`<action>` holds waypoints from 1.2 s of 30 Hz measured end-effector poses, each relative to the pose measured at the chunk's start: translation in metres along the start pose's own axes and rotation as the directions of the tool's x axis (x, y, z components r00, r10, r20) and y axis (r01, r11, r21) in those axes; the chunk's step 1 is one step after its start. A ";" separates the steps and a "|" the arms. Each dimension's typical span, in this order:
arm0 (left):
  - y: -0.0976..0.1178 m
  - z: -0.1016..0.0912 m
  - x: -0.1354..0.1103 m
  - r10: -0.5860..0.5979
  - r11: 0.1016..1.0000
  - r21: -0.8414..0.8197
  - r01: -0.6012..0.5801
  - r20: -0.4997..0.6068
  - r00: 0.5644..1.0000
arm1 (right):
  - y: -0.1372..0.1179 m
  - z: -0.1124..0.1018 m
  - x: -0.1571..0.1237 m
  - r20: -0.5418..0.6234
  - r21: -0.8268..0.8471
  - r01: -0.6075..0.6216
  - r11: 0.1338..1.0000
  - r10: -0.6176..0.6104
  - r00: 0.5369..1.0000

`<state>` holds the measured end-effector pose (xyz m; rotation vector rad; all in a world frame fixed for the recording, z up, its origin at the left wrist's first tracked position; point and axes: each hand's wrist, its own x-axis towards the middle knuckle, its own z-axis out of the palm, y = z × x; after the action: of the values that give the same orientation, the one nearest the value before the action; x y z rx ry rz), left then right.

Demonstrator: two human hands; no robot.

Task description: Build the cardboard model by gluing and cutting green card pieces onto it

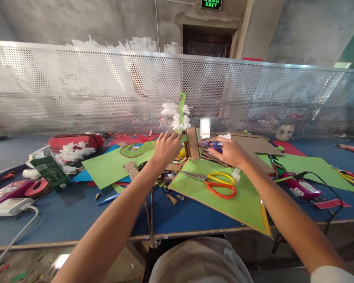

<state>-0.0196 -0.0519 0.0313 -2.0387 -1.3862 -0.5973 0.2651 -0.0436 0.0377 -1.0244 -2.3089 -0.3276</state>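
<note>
A small cardboard construction (192, 144) with green paper on it stands near the middle of the table. My left hand (168, 146) is closed on its left side, with the fingertips partly hidden behind it. In my right hand (228, 151) is a blue glue gun (211, 146), its tip at the right side of the cardboard. Behind the construction rises a curved green paper strip (182, 106) with white tufts (177, 121) around it. Scissors (221, 184) with yellow and orange handles lie on a green sheet (224, 206) below my hands.
To the left are a dark green box (50, 169), a white power strip (10, 207) and a blue pen (108, 199). Cardboard sheets (247, 146) and a magenta device with a black cord (303, 186) lie to the right. A perforated metal screen (106, 90) runs along the back.
</note>
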 end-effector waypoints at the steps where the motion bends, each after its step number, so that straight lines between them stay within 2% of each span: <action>1: 0.000 0.000 0.000 0.001 1.000 0.000 -0.001 0.006 1.000 | 0.000 0.000 0.000 0.002 0.006 -0.007 1.000 0.007 1.000; 11: 0.008 -0.003 0.000 0.034 0.999 -0.004 -0.034 -0.001 0.999 | 0.001 0.003 -0.001 -0.173 -0.043 -0.047 0.998 0.039 0.984; 24: 0.014 0.000 -0.001 0.085 0.996 0.007 -0.085 -0.005 0.996 | 0.002 0.006 0.001 -0.271 -0.093 -0.128 0.987 0.098 0.958; 28: 0.012 0.000 -0.001 0.082 0.997 0.013 -0.081 -0.015 0.997 | 0.001 0.004 0.002 -0.241 -0.091 -0.111 0.990 0.086 0.967; 32: 0.008 -0.002 -0.001 0.051 0.999 0.013 -0.051 -0.019 0.999 | 0.000 0.002 0.001 -0.157 -0.076 -0.094 0.993 0.081 0.984; 36: 0.004 -0.001 -0.001 0.024 1.000 0.012 -0.024 -0.002 1.000 | 0.000 -0.002 0.000 -0.049 0.021 -0.051 0.999 0.052 0.997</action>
<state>-0.0160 -0.0545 0.0307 -2.0413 -1.3595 -0.5793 0.2656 -0.0447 0.0392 -1.0518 -2.2332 -0.3059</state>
